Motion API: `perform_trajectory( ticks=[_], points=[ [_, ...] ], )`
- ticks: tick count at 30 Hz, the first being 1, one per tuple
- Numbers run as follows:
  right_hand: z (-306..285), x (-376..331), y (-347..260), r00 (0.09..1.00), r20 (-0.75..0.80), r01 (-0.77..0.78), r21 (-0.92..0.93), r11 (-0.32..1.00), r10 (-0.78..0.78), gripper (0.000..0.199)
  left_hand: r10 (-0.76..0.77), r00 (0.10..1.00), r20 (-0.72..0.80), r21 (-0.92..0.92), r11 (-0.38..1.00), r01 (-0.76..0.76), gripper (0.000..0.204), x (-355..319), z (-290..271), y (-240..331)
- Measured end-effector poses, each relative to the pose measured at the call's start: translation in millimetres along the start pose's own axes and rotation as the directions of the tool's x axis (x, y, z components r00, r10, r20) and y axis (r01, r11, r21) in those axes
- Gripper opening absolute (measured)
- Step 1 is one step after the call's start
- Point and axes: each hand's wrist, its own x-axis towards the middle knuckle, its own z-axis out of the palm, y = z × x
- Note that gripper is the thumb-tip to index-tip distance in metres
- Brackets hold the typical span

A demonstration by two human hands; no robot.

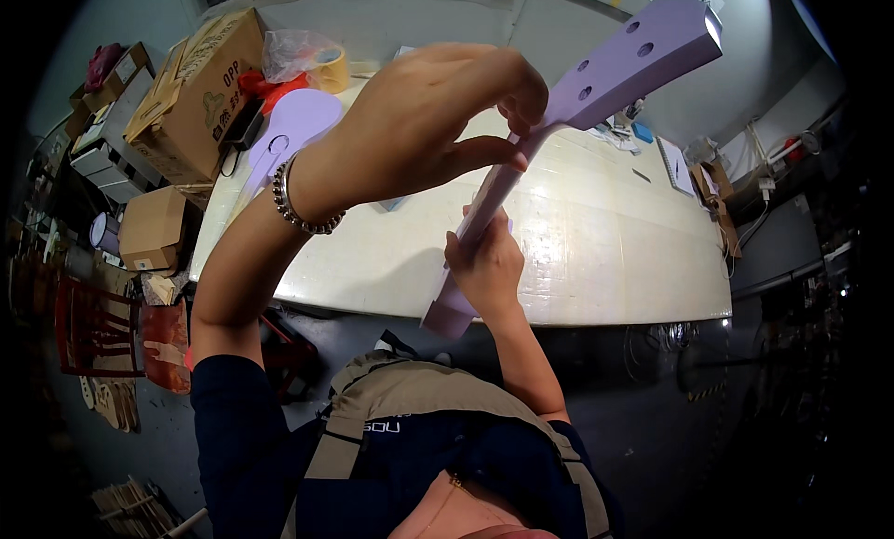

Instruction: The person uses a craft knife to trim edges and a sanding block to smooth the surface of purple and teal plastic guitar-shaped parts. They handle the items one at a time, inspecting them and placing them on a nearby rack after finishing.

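Note:
Held up slantwise over the table is a lilac ukulele neck (484,204), its headstock (643,60) pointing to the upper right. Several round holes run through the headstock, and no strings show. My left hand (438,106), with a beaded bracelet on its wrist, pinches the neck just below the headstock between thumb and curled fingers. Lower down, my right hand (491,264) is wrapped round the neck near its wider bottom end, which hangs past the table's front edge. Beyond my left wrist lies a lilac rounded, paddle-like piece (307,115) with a dark ring on it, partly hidden by my arm.
The pale table (615,250) spreads before me. At its left stand a tall cardboard box (200,101), a red bag (270,90) and a yellow tape roll (329,72). A notebook (674,164) and a blue item (643,131) lie far right. A red wooden chair (98,330) stands left.

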Motion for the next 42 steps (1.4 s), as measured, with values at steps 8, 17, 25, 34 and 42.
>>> perform_trajectory(
  ticks=[8, 17, 25, 34, 42],
  points=[
    [0, 0, 0, 1.0, 0.006, -0.001, 0.005, 1.0, 0.0, 0.064, 0.034, 0.996, 0.079, 0.065, 0.997, -0.039, 0.037, 8, -8, 1],
    [-6, -1, -4, 0.994, 0.072, -0.08, -0.027, 0.996, 0.081, 0.055, -0.056, 0.983, 0.176, -0.028, 0.998, 0.062, 0.036, 16, -7, 1],
    [-3, 0, 1, 0.999, 0.015, -0.03, -0.014, 0.999, 0.03, 0.06, -0.319, 0.947, 0.024, -0.218, 0.923, 0.317, 0.038, -11, 11, 3],
    [-2, 1, 6, 0.998, 0.015, -0.059, -0.003, 0.998, 0.059, 0.064, -0.683, 0.728, 0.052, -0.659, 0.525, 0.539, 0.025, -61, 66, 9],
    [-5, -1, 5, 0.999, 0.009, -0.037, -0.024, 0.999, 0.037, 0.066, -0.722, 0.69, -0.05, -0.723, 0.503, 0.474, 0.033, -47, 65, 20]
  ],
)
